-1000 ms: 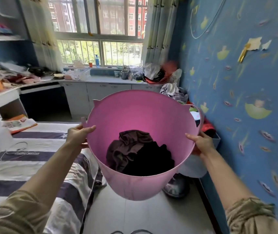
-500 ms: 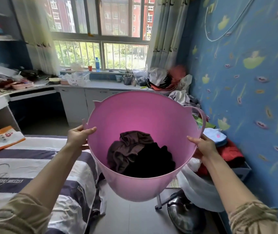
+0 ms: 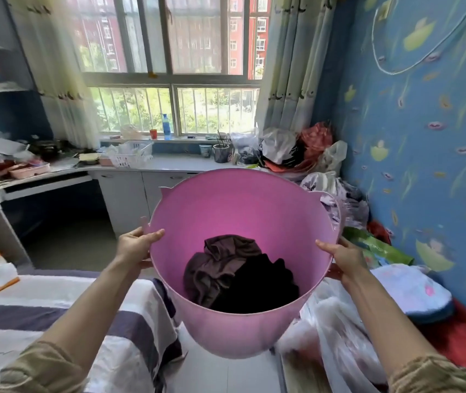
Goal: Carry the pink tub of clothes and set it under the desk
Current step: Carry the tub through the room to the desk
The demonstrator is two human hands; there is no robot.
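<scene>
Head view. Room: blue patterned wall [image 3: 424, 137] at right; barred window [image 3: 175, 66] ahead; white desk [image 3: 42, 180] along the left and under the sill, cluttered. One striped bed [image 3: 42, 313] at lower left. One pink tub [image 3: 243, 279], held in the air above the floor between bed and a heap of bags, short of the desk; dark clothes [image 3: 234, 276] bunched inside. Two hands: left hand [image 3: 137, 246] and right hand [image 3: 345, 258], well apart, each clamped on the tub's rim. One blue bottle [image 3: 166, 127], one white basket [image 3: 132, 153].

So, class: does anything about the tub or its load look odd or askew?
The pink tub tilts toward the camera between both hands. The dark clothes stay inside; nothing spilled.
</scene>
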